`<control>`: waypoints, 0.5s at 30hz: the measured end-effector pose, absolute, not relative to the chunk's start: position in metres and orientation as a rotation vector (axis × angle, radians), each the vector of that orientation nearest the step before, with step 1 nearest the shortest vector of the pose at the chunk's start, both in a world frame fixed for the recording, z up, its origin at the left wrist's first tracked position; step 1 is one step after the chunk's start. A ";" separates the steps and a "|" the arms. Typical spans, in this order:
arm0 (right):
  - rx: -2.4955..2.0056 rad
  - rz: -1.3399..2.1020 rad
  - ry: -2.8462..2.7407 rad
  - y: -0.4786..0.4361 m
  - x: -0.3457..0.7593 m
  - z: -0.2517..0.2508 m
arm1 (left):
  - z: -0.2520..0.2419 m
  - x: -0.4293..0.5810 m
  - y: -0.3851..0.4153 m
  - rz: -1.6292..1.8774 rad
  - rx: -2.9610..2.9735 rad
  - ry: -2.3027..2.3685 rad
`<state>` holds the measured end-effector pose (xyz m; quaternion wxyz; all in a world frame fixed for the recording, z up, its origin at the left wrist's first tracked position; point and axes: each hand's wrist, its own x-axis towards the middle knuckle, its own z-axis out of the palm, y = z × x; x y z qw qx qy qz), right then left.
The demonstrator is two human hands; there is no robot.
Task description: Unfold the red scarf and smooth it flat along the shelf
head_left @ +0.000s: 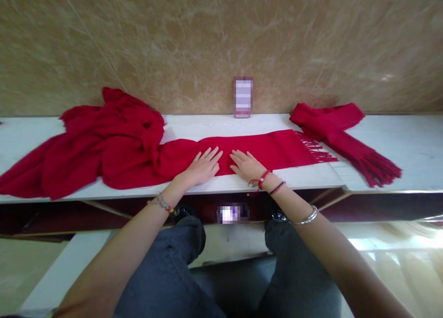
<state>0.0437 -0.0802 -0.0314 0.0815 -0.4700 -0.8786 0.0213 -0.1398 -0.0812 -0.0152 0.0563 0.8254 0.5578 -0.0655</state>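
A long red scarf (273,149) lies along the white table. Its right part is spread flat with a fringed end, while the left part is heaped in loose folds. My left hand (205,165) rests flat on the scarf, fingers outstretched, near where the folds begin. Just to its right, my right hand (246,165) lies palm down on the flat part, fingers extended. Neither hand grips the cloth. A second red scarf (327,124), narrow and folded over itself, lies to the right of the fringe, its own fringed end toward the front edge.
Behind the white table (415,156) rises a brown marble-patterned wall (194,45). A blurred-out, phone-shaped object (243,97) stands against it at the back edge. Below the tabletop is a dark open shelf (204,202), with another blurred object (232,213) in front. My knees are under the front edge.
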 end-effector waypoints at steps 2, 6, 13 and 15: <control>-1.442 0.061 -2.642 -0.080 0.050 -0.031 | -0.016 -0.141 -0.081 -0.186 2.511 1.692; -1.649 -0.008 -2.575 -0.073 0.091 -0.030 | -0.016 -0.141 -0.082 -0.179 2.516 1.689; -2.060 -0.082 -2.294 -0.061 0.174 -0.033 | -0.013 -0.140 -0.084 -0.181 2.508 1.685; -2.075 -0.107 -2.243 -0.058 0.178 -0.032 | -0.013 -0.140 -0.084 -0.185 2.507 1.684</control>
